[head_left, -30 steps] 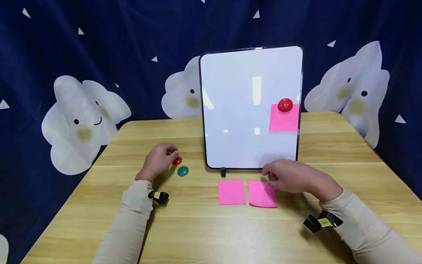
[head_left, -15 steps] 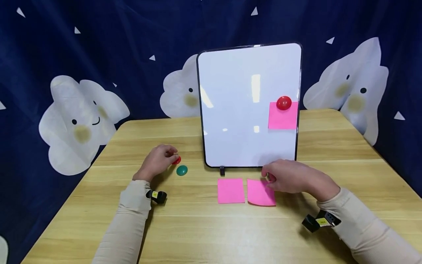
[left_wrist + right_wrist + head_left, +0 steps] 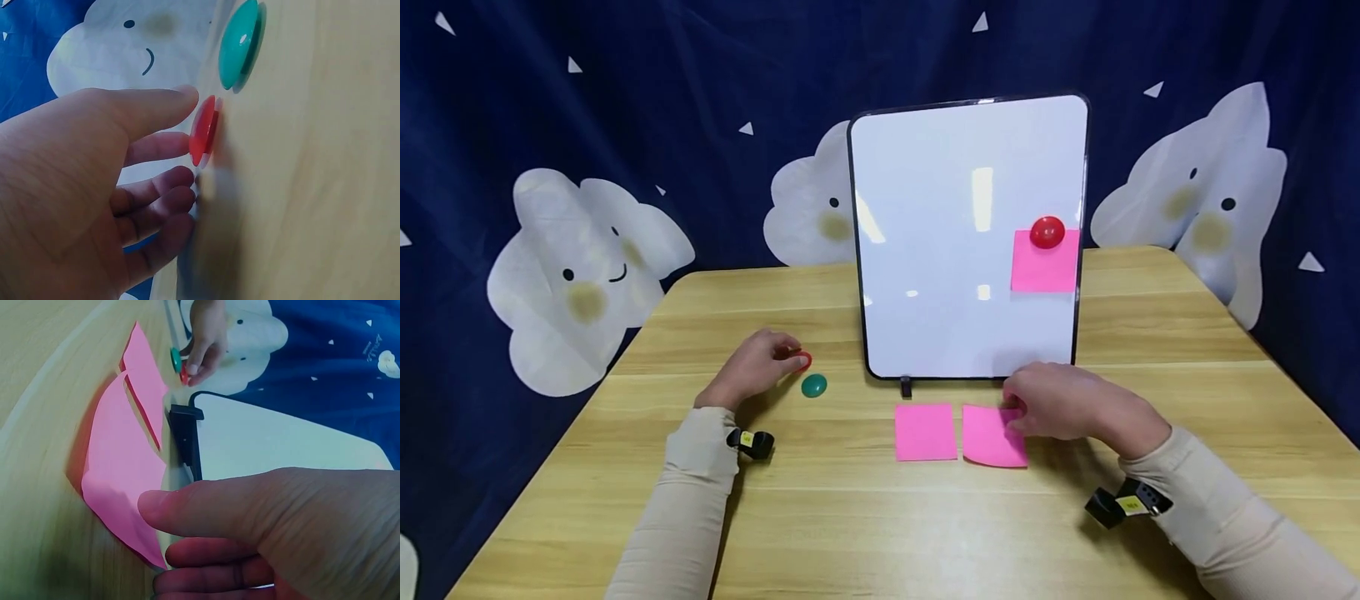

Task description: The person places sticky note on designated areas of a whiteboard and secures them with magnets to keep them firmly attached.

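If the left hand (image 3: 751,368) slips, the red magnet (image 3: 201,132) may slide to the desk's left edge (image 3: 587,433); if the right hand (image 3: 1067,402) tugs, its pink note (image 3: 988,440) may crease; can't tell if either pinches

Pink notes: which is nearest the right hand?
The right note on the table, partly covered by the right hand; the left note lies farther off, the upper note is on the whiteboard.

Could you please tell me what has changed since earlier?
The left hand has brought its thumb over more of the loose red magnet in the head view; whether it grips is unclear. The right hand has drawn its fingers slightly rightward. The green magnet, loose pink notes and whiteboard stayed put.
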A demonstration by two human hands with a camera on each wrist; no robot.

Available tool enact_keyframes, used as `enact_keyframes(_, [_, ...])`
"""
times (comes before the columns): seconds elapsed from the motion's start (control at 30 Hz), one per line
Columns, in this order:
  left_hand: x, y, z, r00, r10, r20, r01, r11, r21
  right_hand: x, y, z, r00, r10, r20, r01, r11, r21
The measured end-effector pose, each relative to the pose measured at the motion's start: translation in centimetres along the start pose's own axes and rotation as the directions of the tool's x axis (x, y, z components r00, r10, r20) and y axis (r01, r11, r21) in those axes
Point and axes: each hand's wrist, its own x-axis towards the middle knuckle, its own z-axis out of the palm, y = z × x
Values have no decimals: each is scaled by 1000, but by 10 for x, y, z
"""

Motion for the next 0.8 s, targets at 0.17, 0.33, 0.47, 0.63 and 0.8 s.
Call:
enact_keyframes(0.17, [1, -2, 1, 1000, -13, 2, 13, 1000, 13, 0, 0, 0, 1000, 18, 6, -18, 1000, -7])
enact_keyframes(0.33, [1, -1, 1, 1000, -16, 1, 16, 1000, 20, 1, 0, 2, 1000, 15, -8, -15, 999, -36])
enact_keyframes(0.47, [1, -1, 1, 1000, -9, 4, 9, 1000, 19, 2, 1, 4, 1000, 11, -19, -12, 999, -53])
enact_keyframes(0.63, [0, -1, -1, 1000, -3, 1, 3, 1000, 12, 3, 1, 6, 1000, -1, -31, -1, 999, -54])
enact_keyframes(0.8, [0, -3, 0, 1000, 4, 3, -4, 1000, 7, 2, 3, 4, 999, -24, -48, 23, 999, -39])
